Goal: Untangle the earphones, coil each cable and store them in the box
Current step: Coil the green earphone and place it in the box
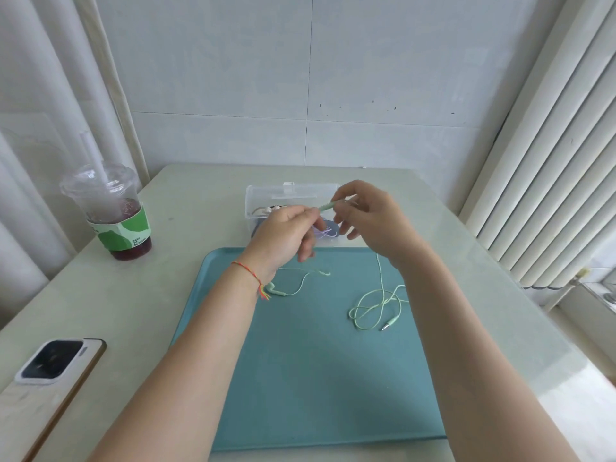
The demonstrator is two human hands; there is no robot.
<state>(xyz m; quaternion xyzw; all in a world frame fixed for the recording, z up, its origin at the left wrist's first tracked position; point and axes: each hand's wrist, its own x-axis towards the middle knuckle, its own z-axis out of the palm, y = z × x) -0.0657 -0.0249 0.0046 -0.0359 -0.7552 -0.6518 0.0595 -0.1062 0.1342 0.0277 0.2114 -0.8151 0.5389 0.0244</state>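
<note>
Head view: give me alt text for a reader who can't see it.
Both hands, left hand and right hand, pinch a mint-green earphone cable above a clear box. The rest of the cable lies looped on a teal tray, with its plug and an earbud.

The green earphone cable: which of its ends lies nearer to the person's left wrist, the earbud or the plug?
The earbud: it lies on the tray beside that wrist; the plug lies far right.
</note>
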